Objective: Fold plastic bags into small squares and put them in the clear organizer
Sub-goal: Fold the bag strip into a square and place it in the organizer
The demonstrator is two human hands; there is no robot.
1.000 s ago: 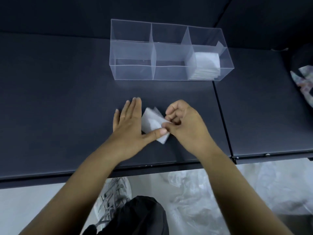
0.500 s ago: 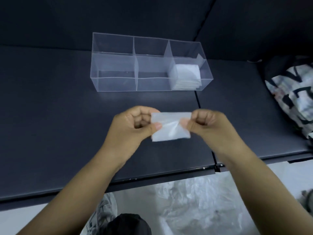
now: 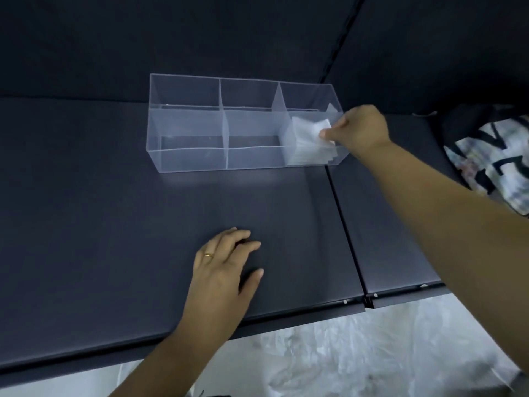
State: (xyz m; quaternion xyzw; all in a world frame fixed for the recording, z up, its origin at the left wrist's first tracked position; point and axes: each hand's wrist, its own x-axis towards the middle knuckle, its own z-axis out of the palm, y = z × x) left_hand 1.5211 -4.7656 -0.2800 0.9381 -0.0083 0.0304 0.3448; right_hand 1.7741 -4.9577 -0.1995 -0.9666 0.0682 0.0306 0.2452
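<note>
Plastic bag (image 3: 320, 129) pinched by right grip (image 3: 359, 131) at organizer (image 3: 189, 159) edge.

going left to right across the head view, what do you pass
left hand → folded white plastic square → right hand pinching it → black-and-white patterned bundle

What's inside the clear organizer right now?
In the clear organizer, the right compartment holds a stack of folded bags; the right hand pinches another folded bag over it. Left and middle compartments show nothing. The stack's count is hidden by overlap.
</note>
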